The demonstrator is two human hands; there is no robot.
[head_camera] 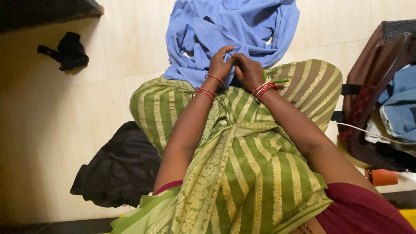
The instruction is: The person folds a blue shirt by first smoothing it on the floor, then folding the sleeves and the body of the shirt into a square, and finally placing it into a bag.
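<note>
A blue cloth garment (234,30) lies spread on the floor in front of my knees and reaches onto my lap. My left hand (220,65) pinches a fold of it with fingers closed. My right hand (248,70) grips the same edge right beside the left, the two hands touching. Red bangles circle both wrists, and a thin green strip (277,80) pokes out near my right wrist. I sit cross-legged in a green and gold striped garment (242,160).
A black cloth pile (119,169) lies on the pale floor at my left. A small black cloth (67,51) sits farther left. At the right stands a basket (368,130) with clothes, a white cord (368,131) and an orange object (381,177).
</note>
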